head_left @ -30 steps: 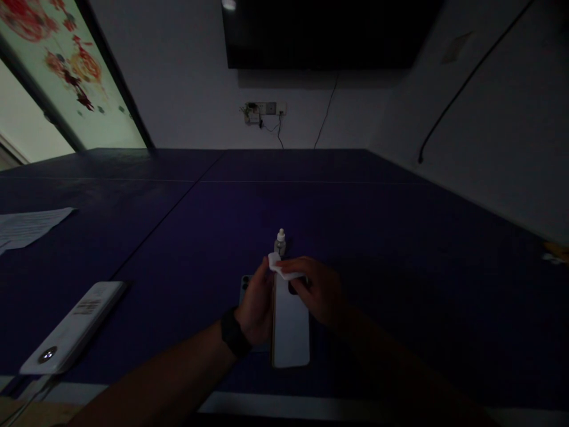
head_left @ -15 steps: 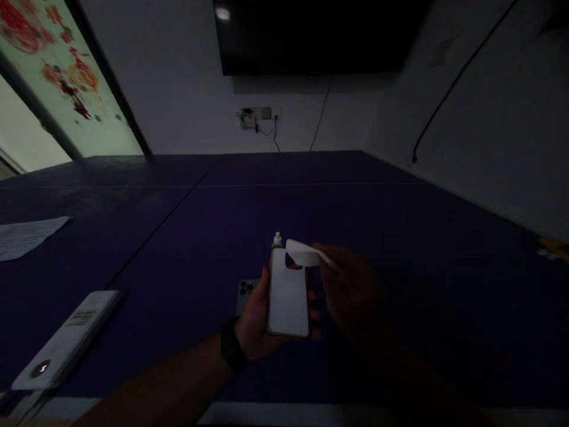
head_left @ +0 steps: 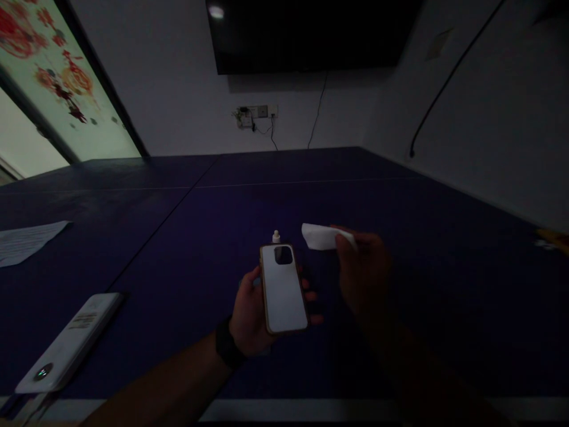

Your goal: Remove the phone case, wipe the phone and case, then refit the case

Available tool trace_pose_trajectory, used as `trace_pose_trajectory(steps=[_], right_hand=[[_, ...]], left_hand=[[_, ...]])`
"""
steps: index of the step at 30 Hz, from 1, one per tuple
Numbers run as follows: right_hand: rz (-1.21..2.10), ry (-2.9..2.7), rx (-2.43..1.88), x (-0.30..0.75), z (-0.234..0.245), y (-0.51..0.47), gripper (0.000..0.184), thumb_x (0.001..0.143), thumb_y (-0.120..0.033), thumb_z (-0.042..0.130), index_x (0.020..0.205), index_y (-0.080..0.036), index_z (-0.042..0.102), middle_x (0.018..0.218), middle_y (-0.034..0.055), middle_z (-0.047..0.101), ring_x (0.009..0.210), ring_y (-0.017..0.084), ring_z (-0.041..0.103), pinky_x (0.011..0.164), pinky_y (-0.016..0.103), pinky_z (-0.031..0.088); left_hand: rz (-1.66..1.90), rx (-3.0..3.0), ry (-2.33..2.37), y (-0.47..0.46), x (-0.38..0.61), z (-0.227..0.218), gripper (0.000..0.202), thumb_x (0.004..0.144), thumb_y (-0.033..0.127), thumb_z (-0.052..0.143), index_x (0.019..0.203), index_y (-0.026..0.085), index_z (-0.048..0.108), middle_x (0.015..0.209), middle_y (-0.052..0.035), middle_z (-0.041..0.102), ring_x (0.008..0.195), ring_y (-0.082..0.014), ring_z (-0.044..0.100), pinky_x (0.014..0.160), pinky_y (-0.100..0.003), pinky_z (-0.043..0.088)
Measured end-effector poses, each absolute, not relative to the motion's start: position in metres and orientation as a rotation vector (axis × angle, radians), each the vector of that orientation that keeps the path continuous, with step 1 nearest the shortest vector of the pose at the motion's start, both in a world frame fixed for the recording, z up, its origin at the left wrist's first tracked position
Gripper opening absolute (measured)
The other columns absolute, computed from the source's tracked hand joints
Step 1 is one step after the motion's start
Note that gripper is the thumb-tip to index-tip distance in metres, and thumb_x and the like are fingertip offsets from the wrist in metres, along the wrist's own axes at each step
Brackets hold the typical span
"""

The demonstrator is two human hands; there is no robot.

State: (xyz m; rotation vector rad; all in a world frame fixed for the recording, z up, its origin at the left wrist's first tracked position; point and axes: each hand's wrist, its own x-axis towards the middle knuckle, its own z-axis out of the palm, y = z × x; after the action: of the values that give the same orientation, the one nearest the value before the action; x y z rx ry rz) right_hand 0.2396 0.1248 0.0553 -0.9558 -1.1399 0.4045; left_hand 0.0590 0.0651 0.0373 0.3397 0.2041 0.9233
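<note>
My left hand, with a dark watch on its wrist, holds a phone case from below. The case has a white back, a brownish rim and a camera cutout at its top, through which part of what lies behind shows. In my right hand a folded white tissue is pinched between thumb and fingers, up and to the right of the case and apart from it. Just beyond the case's top edge a small white bottle tip shows; its body is mostly hidden. A phone beneath my left hand is almost wholly covered.
On the dark blue table a white power bank with a cable lies at the left front. A printed sheet rests at the far left. Wall sockets and a black screen are on the far wall.
The tissue in my right hand has moved right, off the case's cutout and away from it. My left hand has shifted slightly left with the case, which is now tilted, covering the phone on the table.
</note>
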Motion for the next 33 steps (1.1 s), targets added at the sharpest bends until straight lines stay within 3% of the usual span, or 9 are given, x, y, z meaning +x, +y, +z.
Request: trace_pose_trajectory(steps=[2, 6, 9, 12, 18, 24, 29, 33], right_hand=[[0.281, -1.444, -0.801, 0.231, 0.058, 0.114, 0.010, 0.090, -0.027, 0.065, 0.098, -0.023, 0.062, 0.106, 0.0057, 0.073, 0.099, 0.021, 0.070, 0.083, 0.037, 0.057], [0.142, -2.036, -0.515, 0.219, 0.063, 0.108, 0.019, 0.092, -0.013, 0.057, 0.105, -0.024, 0.063, 0.110, 0.0060, 0.074, 0.103, 0.021, 0.069, 0.089, 0.041, 0.055], [0.136, -2.213, -0.454, 0.217, 0.070, 0.111, 0.019, 0.094, -0.015, 0.056, 0.110, -0.021, 0.063, 0.111, 0.0078, 0.074, 0.105, 0.022, 0.068, 0.093, 0.042, 0.055], [0.079, -2.299, -0.458, 0.220, 0.082, 0.117, 0.021, 0.096, -0.016, 0.052, 0.114, -0.018, 0.063, 0.115, 0.0099, 0.073, 0.109, 0.022, 0.067, 0.098, 0.043, 0.052], [0.025, -2.235, -0.520, 0.220, 0.100, 0.131, 0.019, 0.095, -0.015, 0.054, 0.107, -0.017, 0.068, 0.104, 0.0094, 0.075, 0.098, 0.022, 0.068, 0.088, 0.039, 0.055], [0.029, -1.698, -0.818, 0.215, 0.075, 0.132, 0.010, 0.091, -0.018, 0.059, 0.096, -0.022, 0.067, 0.091, 0.0054, 0.073, 0.084, 0.020, 0.070, 0.074, 0.033, 0.056], [-0.082, -2.151, -0.516, 0.210, 0.055, 0.122, 0.019, 0.091, -0.016, 0.058, 0.107, -0.023, 0.066, 0.114, 0.0078, 0.074, 0.107, 0.022, 0.068, 0.091, 0.041, 0.054], [-0.017, -2.359, -0.450, 0.205, 0.060, 0.123, 0.027, 0.093, -0.010, 0.055, 0.116, -0.019, 0.065, 0.120, 0.0089, 0.073, 0.113, 0.020, 0.068, 0.096, 0.040, 0.053]], left_hand=[[0.917, 0.317, 0.233, 0.062, 0.060, 0.036, 0.062, 0.096, 0.056, 0.036, 0.131, 0.009, 0.058, 0.117, -0.0185, 0.069, 0.108, -0.0329, 0.065, 0.101, -0.061, 0.043], [0.926, 0.297, 0.353, 0.059, 0.063, 0.034, 0.050, 0.095, 0.056, 0.041, 0.113, 0.017, 0.067, 0.104, -0.0125, 0.073, 0.094, -0.0304, 0.070, 0.091, -0.055, 0.050], [0.942, 0.370, 0.422, 0.062, 0.061, 0.043, 0.054, 0.094, 0.061, 0.044, 0.104, 0.015, 0.069, 0.090, -0.0120, 0.074, 0.086, -0.0295, 0.071, 0.086, -0.049, 0.053], [0.908, 0.440, 0.395, 0.072, 0.056, 0.059, 0.055, 0.096, 0.061, 0.041, 0.107, 0.015, 0.069, 0.085, -0.0103, 0.073, 0.079, -0.0266, 0.072, 0.083, -0.045, 0.054], [0.939, 0.473, 0.294, 0.089, 0.046, 0.062, 0.056, 0.098, 0.057, 0.037, 0.116, 0.013, 0.066, 0.099, -0.0142, 0.073, 0.089, -0.0288, 0.070, 0.083, -0.049, 0.053], [0.958, 0.454, 0.199, 0.087, 0.047, 0.035, 0.054, 0.094, 0.053, 0.042, 0.121, 0.012, 0.066, 0.112, -0.0148, 0.071, 0.096, -0.0293, 0.068, 0.091, -0.049, 0.049], [0.981, 0.434, 0.315, 0.084, 0.047, 0.022, 0.045, 0.090, 0.051, 0.051, 0.106, 0.014, 0.071, 0.091, -0.0110, 0.074, 0.087, -0.0282, 0.069, 0.087, -0.043, 0.049], [1.066, 0.402, 0.334, 0.085, 0.051, 0.011, 0.036, 0.087, 0.046, 0.058, 0.097, 0.014, 0.071, 0.075, -0.0061, 0.070, 0.081, -0.0250, 0.069, 0.086, -0.037, 0.049]])
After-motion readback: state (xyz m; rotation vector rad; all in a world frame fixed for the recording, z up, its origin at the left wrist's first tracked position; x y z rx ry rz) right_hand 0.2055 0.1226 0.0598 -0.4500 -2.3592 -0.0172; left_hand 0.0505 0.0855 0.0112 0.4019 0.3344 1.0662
